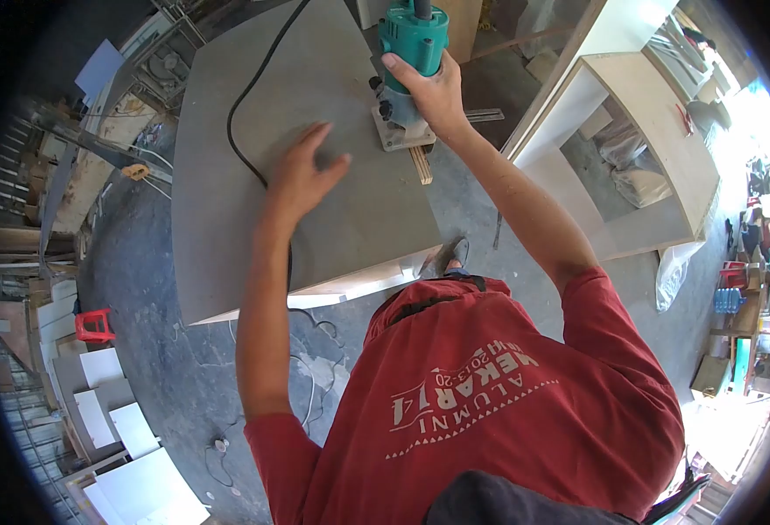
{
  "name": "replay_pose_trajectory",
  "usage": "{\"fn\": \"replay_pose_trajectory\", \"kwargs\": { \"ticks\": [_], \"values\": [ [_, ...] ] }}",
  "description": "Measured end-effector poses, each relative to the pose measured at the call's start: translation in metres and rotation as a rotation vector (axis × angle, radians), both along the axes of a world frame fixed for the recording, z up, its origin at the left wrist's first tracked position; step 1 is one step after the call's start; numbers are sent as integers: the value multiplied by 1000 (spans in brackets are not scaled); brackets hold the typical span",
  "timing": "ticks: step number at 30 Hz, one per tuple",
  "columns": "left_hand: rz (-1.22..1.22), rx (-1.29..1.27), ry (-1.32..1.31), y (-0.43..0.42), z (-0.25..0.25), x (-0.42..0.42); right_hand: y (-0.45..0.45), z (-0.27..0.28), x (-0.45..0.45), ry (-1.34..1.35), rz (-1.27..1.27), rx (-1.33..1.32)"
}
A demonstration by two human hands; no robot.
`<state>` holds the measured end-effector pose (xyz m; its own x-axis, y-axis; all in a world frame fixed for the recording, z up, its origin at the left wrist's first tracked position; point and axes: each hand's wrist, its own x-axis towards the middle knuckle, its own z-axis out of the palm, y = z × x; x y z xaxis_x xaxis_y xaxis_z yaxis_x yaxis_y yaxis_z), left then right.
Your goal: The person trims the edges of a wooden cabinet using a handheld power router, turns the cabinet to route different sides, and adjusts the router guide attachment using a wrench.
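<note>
My right hand (433, 92) is wrapped round a green handheld power tool (414, 39), whose clear square base (395, 131) rests at the right edge of a large grey panel (341, 206). Below the base a short strip of layered wood (421, 164) sticks out. To the left, my left hand (306, 175) hovers over or rests on the panel with its fingers apart and nothing in it; contact with the surface cannot be made out. A black cable (232, 114) curves across the panel beside this hand.
An open wooden cabinet frame (691, 157) stands on the right. At the lower left lie white boards (153, 486) near a red stool (95, 325). Thin cables trail over the grey floor (161, 350). A shoe (461, 250) shows beyond the panel's near right corner.
</note>
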<state>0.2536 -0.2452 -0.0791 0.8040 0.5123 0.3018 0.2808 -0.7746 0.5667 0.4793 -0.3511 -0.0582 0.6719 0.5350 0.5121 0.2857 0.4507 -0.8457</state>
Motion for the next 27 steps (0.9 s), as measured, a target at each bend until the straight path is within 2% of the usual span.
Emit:
{"fn": "replay_pose_trajectory", "kwargs": {
  "ticks": [4, 6, 9, 13, 22, 27],
  "values": [
    [-191, 157, -107, 0, -30, 52, 2, 0, 4, 76, 18, -3],
    [-157, 110, 28, -4, -37, 64, 1, 2, 2, 65, 16, 9],
    [-135, 196, -36, -7, -41, 67, 0, 6, -3, 29, -22, -5],
    [-130, 242, 92, -11, -36, 65, 6, 0, -2, -53, -76, -81],
    [-152, 202, 83, -10, -33, 64, 4, -6, 4, -88, -40, -24],
    [-161, 187, 55, -9, -33, 65, -8, -5, 12, -89, 106, -86]
  ]
}}
